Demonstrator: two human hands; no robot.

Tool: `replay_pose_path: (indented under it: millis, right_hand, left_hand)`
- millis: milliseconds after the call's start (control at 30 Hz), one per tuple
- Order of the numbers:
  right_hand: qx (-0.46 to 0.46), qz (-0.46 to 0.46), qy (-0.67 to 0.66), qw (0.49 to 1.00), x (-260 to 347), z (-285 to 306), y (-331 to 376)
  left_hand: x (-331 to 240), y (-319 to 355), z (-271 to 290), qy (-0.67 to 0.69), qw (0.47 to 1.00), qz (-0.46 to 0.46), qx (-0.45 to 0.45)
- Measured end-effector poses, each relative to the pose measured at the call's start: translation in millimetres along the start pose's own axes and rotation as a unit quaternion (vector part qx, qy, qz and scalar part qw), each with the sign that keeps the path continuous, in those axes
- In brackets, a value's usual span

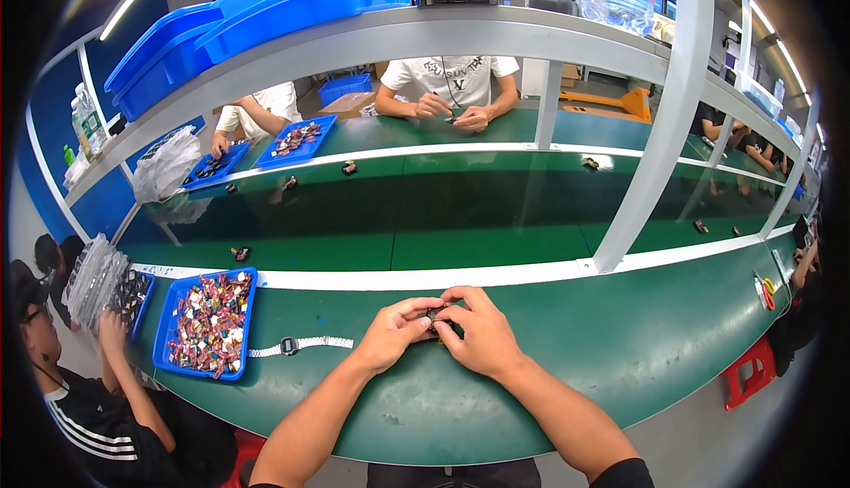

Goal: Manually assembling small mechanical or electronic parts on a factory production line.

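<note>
Both of my hands meet over the green worktable [549, 355], fingertips together around a small dark part [433, 314] with a bit of yellow and red at its lower edge. My left hand [396, 333] pinches it from the left with thumb and forefinger. From the right, the bent fingers and thumb of my right hand [479, 332] press on it. Most of the part is covered by my fingers, so its exact kind does not show. Left of my left forearm lies a silver wristwatch [289, 345] with its band stretched out.
A blue tray [160, 346] heaped with small red, white and yellow wired parts stands at left. A co-worker [106, 408] sits beyond it. Behind a white rail runs a dark green belt [478, 213] carrying scattered small parts. Scissors [765, 293] lie right; a metal shelf post [660, 125] rises ahead.
</note>
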State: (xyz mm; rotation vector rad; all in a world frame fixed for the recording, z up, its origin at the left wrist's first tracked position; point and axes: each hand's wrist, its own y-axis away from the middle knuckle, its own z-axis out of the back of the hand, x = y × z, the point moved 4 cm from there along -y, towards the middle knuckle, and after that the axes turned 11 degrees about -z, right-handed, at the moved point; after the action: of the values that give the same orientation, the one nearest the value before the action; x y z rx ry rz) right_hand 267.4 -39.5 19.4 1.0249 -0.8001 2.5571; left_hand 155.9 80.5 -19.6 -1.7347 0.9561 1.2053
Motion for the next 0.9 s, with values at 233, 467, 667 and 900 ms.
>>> replay_pose_path:
  millis: [233, 467, 667, 900]
  right_hand:
    - [-0.008, 0.038, -0.029, 0.999, -1.0, 1.5, 0.3]
    - [-0.015, 0.033, 0.0, 0.999, 0.0, -1.6, 1.6]
    - [-0.058, 0.036, -0.009, 0.998, 0.3, -1.9, 2.1]
    - [-0.036, 0.021, -0.085, 0.996, -11.4, -9.2, 1.5]
  left_hand:
    - [-0.3, 1.2, -2.8, 0.005, 1.0, 0.001, -0.012]
    - [2.2, -0.1, -1.7, 0.027, 0.999, -0.018, -0.002]
    - [2.0, 0.0, 1.2, 0.045, 0.999, -0.011, -0.009]
    - [3.0, -0.7, 2.8, 0.042, 0.999, -0.021, -0.007]
